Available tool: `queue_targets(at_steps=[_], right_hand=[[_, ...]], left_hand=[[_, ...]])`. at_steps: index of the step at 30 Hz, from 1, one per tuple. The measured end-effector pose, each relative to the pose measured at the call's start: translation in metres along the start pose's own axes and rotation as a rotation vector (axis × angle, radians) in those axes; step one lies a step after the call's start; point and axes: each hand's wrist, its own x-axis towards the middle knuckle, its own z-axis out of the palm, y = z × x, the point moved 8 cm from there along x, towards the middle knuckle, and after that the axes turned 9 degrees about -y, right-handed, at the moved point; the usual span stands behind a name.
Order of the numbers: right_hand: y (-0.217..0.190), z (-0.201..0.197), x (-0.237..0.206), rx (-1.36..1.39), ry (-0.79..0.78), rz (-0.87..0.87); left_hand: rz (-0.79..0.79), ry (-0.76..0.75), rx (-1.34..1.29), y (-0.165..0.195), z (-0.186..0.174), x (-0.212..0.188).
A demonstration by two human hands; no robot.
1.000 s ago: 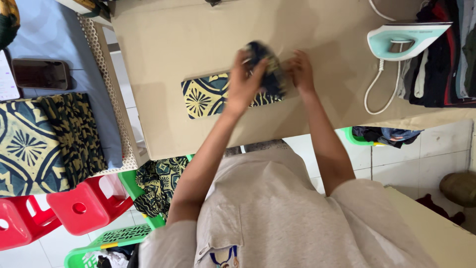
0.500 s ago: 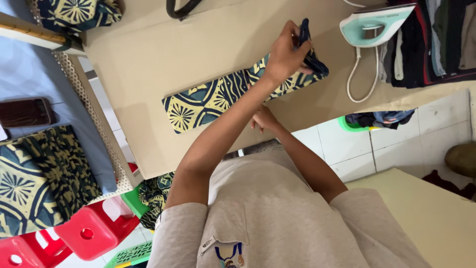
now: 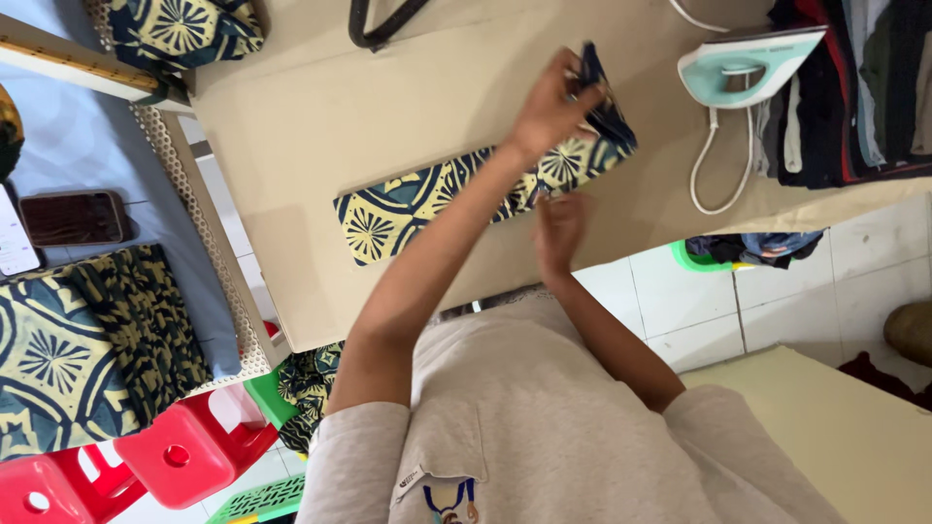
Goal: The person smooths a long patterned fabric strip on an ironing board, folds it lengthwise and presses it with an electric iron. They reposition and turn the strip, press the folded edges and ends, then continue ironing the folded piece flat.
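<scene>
The far end of the long navy-and-cream patterned fabric strip [image 3: 437, 199] is hidden inside the left hand [image 3: 553, 107], which is clamped on it and holds that folded end up off the beige bench [image 3: 311, 107]. The left forearm crosses the strip's middle and covers part of it. The right hand [image 3: 558, 228] is blurred, just beside the strip's near edge. Whether its fingers touch the cloth or close on anything cannot be told. The two hands are apart, one on each side of the strip.

Beyond the strip's lifted end stands one teal-and-white iron [image 3: 752, 63], and behind it one stack of dark folded clothes [image 3: 854, 97], cut off by the frame. On the other side of the strip, past the bench edge, lie one dark phone [image 3: 73, 218] and two red plastic stools [image 3: 180, 451], one cut off.

A second ago both hands were bunched together on the cloth; now the strip lies stretched along the bench.
</scene>
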Motion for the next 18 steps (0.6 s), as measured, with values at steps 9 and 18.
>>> queue_targets(at_steps=[9,18], right_hand=[[-0.003,-0.139,0.1,0.394,0.34,-0.142],[0.074,-0.154,0.12,0.857,0.241,0.498]], left_hand=[[0.189,0.264,0.57,-0.037,0.013,-0.06],[-0.335,0.249,1.506,-0.123,-0.018,-0.131]])
